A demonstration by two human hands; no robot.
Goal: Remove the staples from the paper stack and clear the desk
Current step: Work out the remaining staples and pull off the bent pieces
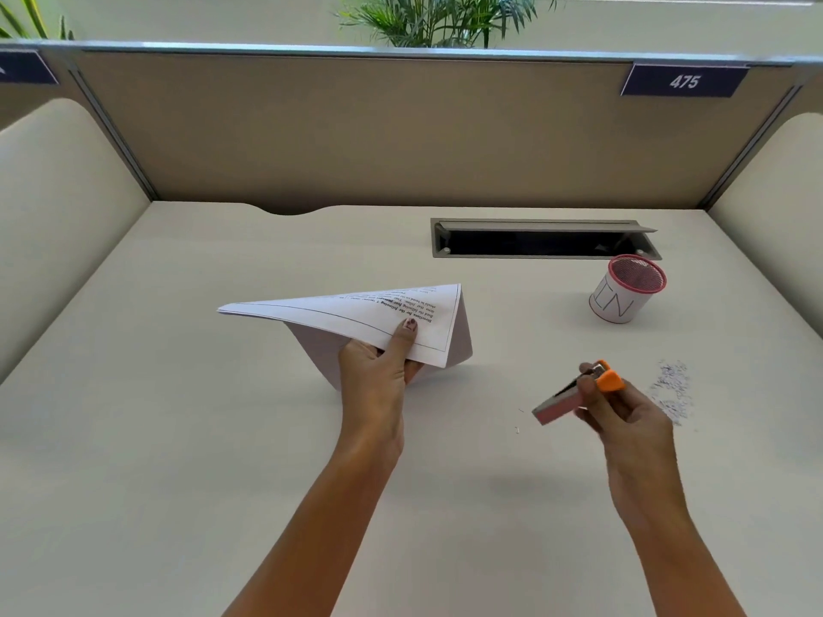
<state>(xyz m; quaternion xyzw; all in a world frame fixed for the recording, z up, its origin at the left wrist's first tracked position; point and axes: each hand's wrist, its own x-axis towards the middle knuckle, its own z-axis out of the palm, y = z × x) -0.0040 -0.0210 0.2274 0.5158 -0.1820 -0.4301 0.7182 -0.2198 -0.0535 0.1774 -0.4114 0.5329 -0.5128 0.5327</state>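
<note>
Nearest, the right grip clasps the staple remover; the left grip, at ten o'clock, pinches the raised paper stack. Pulled staples litter the bench at three o'clock, so clearing apparently remains.

One stack — one tool — one cup

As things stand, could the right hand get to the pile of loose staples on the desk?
Probably yes: the staple pile lies right beside the right hand, nothing between. But that hand grips the staple remover, so gathering them looks awkward.
</note>
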